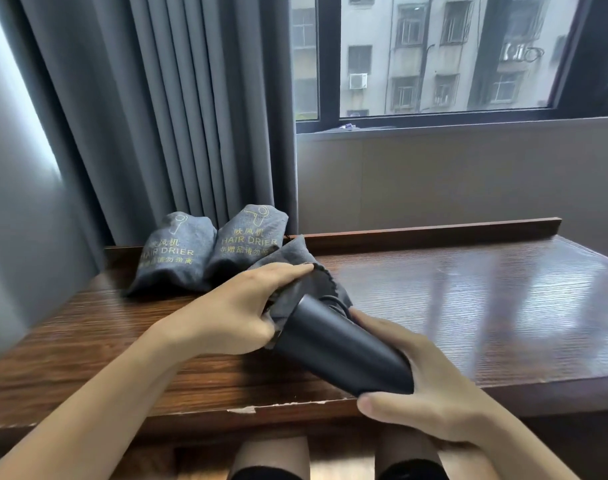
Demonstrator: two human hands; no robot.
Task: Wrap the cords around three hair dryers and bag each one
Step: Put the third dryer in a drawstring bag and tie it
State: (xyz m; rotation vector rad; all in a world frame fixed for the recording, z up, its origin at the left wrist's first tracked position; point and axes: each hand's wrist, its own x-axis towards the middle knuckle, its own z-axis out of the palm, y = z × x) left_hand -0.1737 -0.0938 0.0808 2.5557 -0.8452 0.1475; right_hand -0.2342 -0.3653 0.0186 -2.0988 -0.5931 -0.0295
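Your right hand (430, 386) grips the hair dryer (340, 348), its long axis pointing up-left into the grey bag (295, 271), whose mouth your left hand (240, 306) pinches open just beyond the dryer's narrow end.

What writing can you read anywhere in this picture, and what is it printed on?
"HAIR DRIER", partly cut off by a fold, on the left grey bag.
"HAIR DRIER" on the right grey bag.
Each also carries gold Chinese characters, too blurred to quote reliably.
Third bag: no print visible.
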